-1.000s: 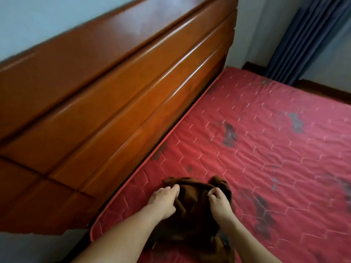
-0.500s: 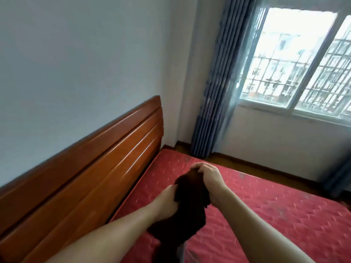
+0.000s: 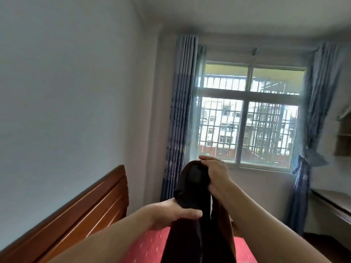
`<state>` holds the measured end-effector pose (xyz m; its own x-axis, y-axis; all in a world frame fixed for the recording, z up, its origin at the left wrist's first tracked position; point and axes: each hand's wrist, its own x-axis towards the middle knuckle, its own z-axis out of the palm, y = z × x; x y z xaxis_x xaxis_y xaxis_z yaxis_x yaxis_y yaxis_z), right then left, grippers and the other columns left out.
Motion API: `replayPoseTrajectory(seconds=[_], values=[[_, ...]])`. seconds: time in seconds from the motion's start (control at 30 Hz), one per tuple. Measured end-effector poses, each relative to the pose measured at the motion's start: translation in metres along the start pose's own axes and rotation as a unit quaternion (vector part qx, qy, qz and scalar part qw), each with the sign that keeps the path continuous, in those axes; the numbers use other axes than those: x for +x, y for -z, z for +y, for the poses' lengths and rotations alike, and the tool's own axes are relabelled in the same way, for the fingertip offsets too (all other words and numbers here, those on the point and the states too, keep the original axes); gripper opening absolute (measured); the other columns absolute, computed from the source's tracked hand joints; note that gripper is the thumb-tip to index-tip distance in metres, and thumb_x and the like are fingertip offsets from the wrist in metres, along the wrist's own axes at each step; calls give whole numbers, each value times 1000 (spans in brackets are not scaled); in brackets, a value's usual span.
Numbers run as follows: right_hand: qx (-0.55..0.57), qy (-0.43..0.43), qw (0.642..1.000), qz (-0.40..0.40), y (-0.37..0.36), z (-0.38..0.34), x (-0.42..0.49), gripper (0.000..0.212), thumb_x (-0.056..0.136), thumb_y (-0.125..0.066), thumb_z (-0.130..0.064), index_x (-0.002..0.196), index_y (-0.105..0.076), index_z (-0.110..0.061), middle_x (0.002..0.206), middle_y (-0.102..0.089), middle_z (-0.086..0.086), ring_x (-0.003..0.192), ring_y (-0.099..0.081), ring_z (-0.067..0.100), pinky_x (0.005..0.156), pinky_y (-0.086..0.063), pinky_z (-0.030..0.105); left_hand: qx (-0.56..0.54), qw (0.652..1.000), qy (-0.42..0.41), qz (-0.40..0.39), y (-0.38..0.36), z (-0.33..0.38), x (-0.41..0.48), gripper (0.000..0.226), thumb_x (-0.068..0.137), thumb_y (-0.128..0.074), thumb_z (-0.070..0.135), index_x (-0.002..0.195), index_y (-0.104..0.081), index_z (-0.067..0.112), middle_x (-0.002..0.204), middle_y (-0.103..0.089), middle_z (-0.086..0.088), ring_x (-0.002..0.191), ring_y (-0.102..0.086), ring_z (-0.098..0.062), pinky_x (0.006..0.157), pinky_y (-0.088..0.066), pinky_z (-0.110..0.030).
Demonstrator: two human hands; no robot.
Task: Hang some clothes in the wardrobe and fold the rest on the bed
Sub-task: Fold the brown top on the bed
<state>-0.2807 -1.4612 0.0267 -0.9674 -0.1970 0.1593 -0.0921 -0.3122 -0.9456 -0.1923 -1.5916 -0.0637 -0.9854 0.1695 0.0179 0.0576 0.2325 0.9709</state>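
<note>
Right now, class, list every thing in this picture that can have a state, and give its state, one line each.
dark garment: held up above the bed, hanging down.
left hand: grips the garment lower down.
right hand: grips the garment's top end.
left curtain: drawn aside, hanging straight.
right curtain: drawn aside, tied back.
window: uncovered; open or closed, cannot tell.

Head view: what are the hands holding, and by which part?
A dark brown garment: the right hand grips its top end, and the left hand grips it lower down.
</note>
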Motion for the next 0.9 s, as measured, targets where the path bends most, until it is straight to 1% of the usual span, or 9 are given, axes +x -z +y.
replayPoseTrajectory(seconds=[0.13, 0.27, 0.4, 0.53, 0.63, 0.7, 0.77, 0.83, 0.9], values=[[-16, 54, 998, -6, 10, -41, 7, 24, 87, -59, 11, 92, -77, -5, 93, -74, 19, 88, -69, 31, 79, -60, 40, 70, 978, -88, 173, -14, 24, 26, 16, 95, -59, 4, 107, -66, 12, 84, -73, 2, 75, -70, -8, 68, -53, -19], [-122, 123, 985, -8, 42, -75, 20, 28, 86, -59, 6, 82, -78, -14, 92, -75, 11, 91, -67, 28, 83, -57, 39, 166, 950, -60, 259, -2, 29, 46, 32, 98, -40, 1, 99, -65, 22, 78, -66, -2, 57, -58, -3, 56, -47, -18], [-433, 143, 888, -57, 94, -73, 36, 19, 91, -62, -4, 101, -74, -14, 107, -71, 8, 101, -64, 26, 78, -47, 28, 111, 945, -61, 301, 15, 43, 67, 52, 95, -35, 0, 94, -62, 44, 75, -64, -5, 52, -57, -4, 53, -46, -19], [-536, 76, 827, -149, 114, -52, 39, 53, 91, -70, -15, 141, -55, -24, 115, -65, 2, 101, -64, 21, 83, -48, 27, 82, 961, -85, 250, 18, 84, 87, 34, 97, -41, 7, 102, -68, 26, 89, -71, -12, 74, -67, -18, 71, -55, -31], [-401, 113, 889, -189, 99, -46, 36, 75, 87, -73, -4, 150, -42, -33, 127, -54, -2, 106, -59, 12, 91, -49, 28, 141, 967, -116, 180, 14, 113, 99, 26, 99, -45, 10, 103, -70, 18, 96, -74, -6, 85, -71, -16, 82, -58, -32], [-287, 116, 929, -202, 91, -48, 38, 57, 86, -70, 5, 134, -55, -23, 120, -64, 7, 102, -61, 16, 94, -51, 33, 203, 959, -144, 139, 9, 127, 103, 27, 99, -48, 11, 104, -71, 24, 98, -74, 1, 91, -70, -14, 83, -57, -26], [-273, 122, 935, -192, 89, -52, 41, 22, 90, -67, 2, 110, -63, -7, 97, -64, 13, 89, -60, 22, 83, -49, 35, 256, 945, -162, 125, 5, 133, 105, 21, 98, -52, 15, 103, -67, 29, 93, -71, 8, 84, -65, -9, 75, -52, -20], [-350, 159, 908, -166, 93, -52, 47, 10, 94, -64, -4, 96, -63, 5, 83, -60, 13, 78, -55, 21, 75, -43, 35, 267, 944, -142, 134, 4, 129, 105, 10, 97, -59, 27, 106, -55, 29, 84, -68, 7, 69, -60, -7, 61, -48, -20], [-444, 210, 860, -134, 94, -50, 52, 10, 94, -60, -5, 88, -62, 3, 77, -60, 9, 73, -54, 21, 72, -44, 38, 214, 963, -118, 114, 4, 120, 104, 29, 95, -67, 36, 114, -48, 25, 82, -69, 4, 64, -63, -6, 57, -49, -21]])
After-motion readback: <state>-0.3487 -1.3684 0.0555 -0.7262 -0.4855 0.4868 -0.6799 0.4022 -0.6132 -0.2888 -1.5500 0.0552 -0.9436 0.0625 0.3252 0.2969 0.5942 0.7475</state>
